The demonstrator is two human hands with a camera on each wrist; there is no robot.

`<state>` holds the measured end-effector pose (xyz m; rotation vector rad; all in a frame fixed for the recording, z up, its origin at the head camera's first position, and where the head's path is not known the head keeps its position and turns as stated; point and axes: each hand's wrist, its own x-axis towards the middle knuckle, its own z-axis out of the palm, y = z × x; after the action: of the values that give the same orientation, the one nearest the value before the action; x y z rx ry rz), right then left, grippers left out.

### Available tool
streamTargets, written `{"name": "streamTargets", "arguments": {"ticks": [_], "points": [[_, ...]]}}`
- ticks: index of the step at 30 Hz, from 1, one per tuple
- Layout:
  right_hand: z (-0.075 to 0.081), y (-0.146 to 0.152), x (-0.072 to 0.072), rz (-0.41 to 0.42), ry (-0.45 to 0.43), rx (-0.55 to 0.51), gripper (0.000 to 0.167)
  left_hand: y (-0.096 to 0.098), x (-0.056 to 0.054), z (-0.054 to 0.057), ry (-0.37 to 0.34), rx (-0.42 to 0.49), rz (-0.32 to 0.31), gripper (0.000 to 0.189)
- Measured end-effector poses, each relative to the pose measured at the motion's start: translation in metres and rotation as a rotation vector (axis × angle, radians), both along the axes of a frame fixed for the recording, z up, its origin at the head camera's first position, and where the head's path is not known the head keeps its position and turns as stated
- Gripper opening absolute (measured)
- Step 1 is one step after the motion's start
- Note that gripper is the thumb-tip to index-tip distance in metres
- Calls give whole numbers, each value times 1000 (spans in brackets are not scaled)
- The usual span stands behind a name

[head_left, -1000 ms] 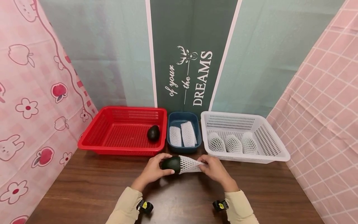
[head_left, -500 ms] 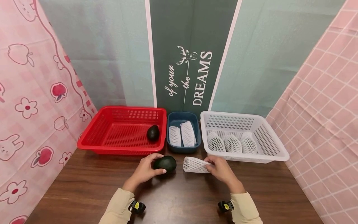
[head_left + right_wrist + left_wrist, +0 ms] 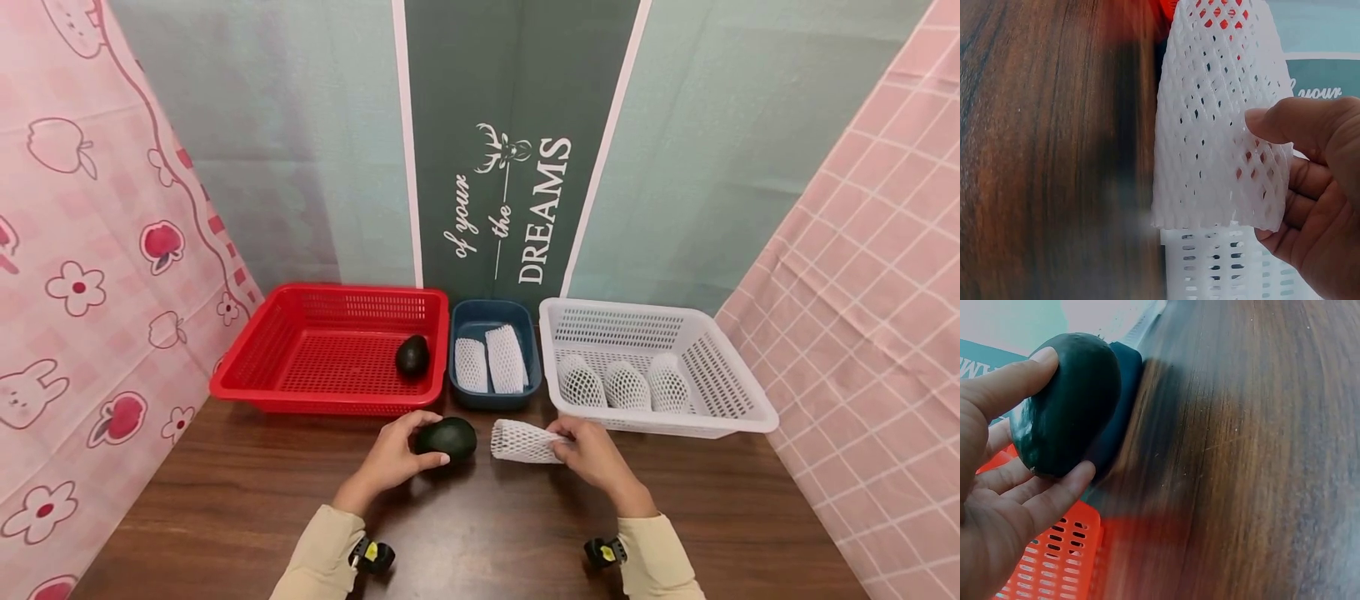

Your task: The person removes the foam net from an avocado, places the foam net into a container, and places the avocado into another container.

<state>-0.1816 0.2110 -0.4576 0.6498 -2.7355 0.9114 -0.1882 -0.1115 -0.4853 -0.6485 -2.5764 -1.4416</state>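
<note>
My left hand [image 3: 392, 457] grips a dark green avocado [image 3: 447, 440] between thumb and fingers, its rounded end facing right. In the left wrist view the thumb lies on one side of the avocado [image 3: 1072, 403] and the fingertips on the other. My right hand [image 3: 592, 457] pinches a white foam net sleeve [image 3: 525, 442] at its right end. The sleeve's mouth gapes toward the avocado, with a small gap between the two. Seen from the right wrist, the thumb presses on the mesh of the foam net sleeve [image 3: 1222, 137] and the other fingers are behind it.
A red basket [image 3: 247, 379] at the back left holds one avocado [image 3: 412, 357]. The blue bin [image 3: 495, 402] in the middle contains folded foam net sleeves [image 3: 506, 360]. At the back right, a white basket [image 3: 738, 400] holds three net-covered fruits [image 3: 627, 386]. Fabric walls enclose the wooden table [image 3: 480, 533].
One second ago the sleeve's mouth was over the avocado's right end. Since then the hands have moved apart, the avocado going left and the sleeve right, leaving the avocado bare.
</note>
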Motion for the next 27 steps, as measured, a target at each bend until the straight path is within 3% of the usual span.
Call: {"name": "streamTargets", "arguments": {"ticks": [7, 12, 18, 27], "points": [[13, -3, 3, 28, -26, -8, 14, -6, 1, 7, 30, 2, -28, 51], [23, -12, -1, 49, -5, -1, 13, -15, 4, 8, 46, 15, -16, 52], [35, -24, -14, 42, 51, -17, 14, -27, 6, 8, 54, -5, 14, 53], [46, -41, -37, -10, 179, 57, 20, -38, 9, 13, 29, -11, 16, 54]]}}
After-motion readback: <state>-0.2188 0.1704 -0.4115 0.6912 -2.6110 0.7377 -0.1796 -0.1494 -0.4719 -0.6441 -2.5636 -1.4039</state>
